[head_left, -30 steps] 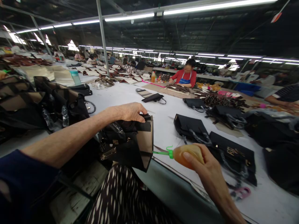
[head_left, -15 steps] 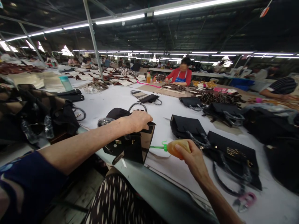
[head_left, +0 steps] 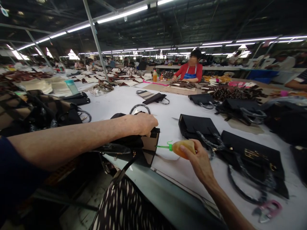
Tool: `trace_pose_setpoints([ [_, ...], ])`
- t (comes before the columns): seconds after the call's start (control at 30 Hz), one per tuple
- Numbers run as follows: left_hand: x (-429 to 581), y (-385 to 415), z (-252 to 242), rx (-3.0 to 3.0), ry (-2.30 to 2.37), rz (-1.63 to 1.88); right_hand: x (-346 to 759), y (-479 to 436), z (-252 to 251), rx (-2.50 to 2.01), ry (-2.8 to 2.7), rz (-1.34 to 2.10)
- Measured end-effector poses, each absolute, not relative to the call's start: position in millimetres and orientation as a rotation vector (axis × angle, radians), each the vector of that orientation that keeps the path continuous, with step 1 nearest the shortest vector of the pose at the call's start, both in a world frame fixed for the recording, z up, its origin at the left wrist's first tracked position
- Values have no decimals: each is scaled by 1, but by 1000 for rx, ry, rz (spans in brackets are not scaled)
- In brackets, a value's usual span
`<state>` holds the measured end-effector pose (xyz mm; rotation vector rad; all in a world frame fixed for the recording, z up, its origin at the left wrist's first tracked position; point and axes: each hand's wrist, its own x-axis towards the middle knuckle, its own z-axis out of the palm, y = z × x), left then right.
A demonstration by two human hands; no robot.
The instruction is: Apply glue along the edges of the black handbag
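My left hand is closed on the top edge of a black handbag at the table's front edge. The bag's open side shows a tan panel with dark stripes; my forearm covers much of the rest. My right hand grips a squeeze bottle of amber liquid, held on its side. Its thin green nozzle points left, its tip at or just beside the bag's striped panel; whether it touches I cannot tell. A wrapped round handle stands up behind my left hand, and a dark strap hangs toward my lap.
Black handbags with wrapped handles lie to the right, with pink-handled snips in front. More bags are piled left. Across the table, a person in red sits by brown strips. A metal pole rises behind.
The handbag has tipped, and a strap now hangs over the table's edge. My left forearm lies flatter across the view. The bottle stays near the striped panel, its nozzle slightly higher.
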<state>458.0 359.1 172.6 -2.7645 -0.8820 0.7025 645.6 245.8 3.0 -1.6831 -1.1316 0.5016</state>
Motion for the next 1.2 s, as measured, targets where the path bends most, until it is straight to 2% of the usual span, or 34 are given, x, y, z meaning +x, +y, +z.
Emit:
trace_pose_setpoints([
  [0.6, 426, 340, 139, -2781, -905, 395, 636, 247, -10, -1866, -1230, 461],
  [1.2, 403, 317, 135, -2865, -998, 304, 628, 238, -4, -1872, -1242, 545],
])
